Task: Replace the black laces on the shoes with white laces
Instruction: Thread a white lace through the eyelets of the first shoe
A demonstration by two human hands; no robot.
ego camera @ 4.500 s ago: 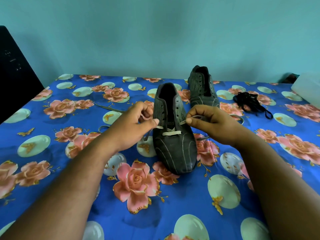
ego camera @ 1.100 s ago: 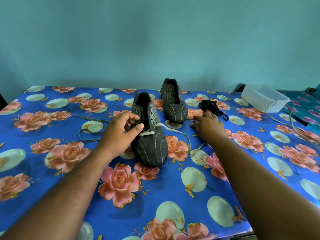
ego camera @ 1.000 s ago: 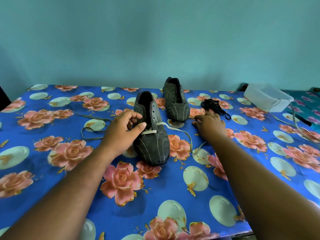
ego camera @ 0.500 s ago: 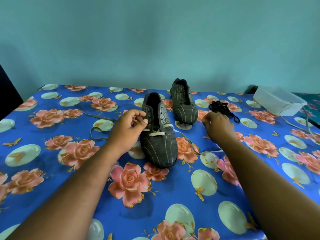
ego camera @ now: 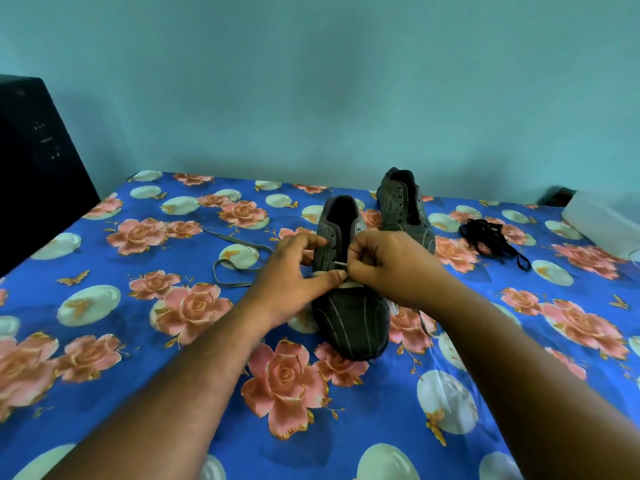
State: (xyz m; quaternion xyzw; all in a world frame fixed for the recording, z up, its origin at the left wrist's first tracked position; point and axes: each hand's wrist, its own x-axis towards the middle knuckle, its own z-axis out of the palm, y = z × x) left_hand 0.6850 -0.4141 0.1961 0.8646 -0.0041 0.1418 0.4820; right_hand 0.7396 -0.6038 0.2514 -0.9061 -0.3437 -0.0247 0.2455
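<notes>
Both hands meet over the lacing area of the near shoe [ego camera: 349, 306] at the centre of the frame. The right hand [ego camera: 391, 268] has its fingers curled and pinches the tip of the white lace [ego camera: 341, 263] above the eyelets. The left hand [ego camera: 294, 271] rests against the left flank of the same shoe, thumb extended toward the lace tip and fingers bent over the eyelet row; whether it also pinches the lace cannot be determined. The two hands are nearly touching at the thumb tips

The near shoe is dark grey with pale stripes and lies toe toward the camera on the bed cover [ego camera: 104, 393], a blue cloth printed with pink roses. One white bar of lace crosses its lowest eyelets. The free left run of this lace [ego camera: 235, 261] trails in a loop on the cover to the left of the shoe

The second shoe [ego camera: 403, 209] stands just behind and to the right of the near shoe, unlaced. The black laces [ego camera: 491, 237] lie in a loose bundle at the right of the frame, well apart from both shoes. A white box [ego camera: 602, 223] sits at the right edge. A black object [ego camera: 34, 168] fills the upper left
</notes>
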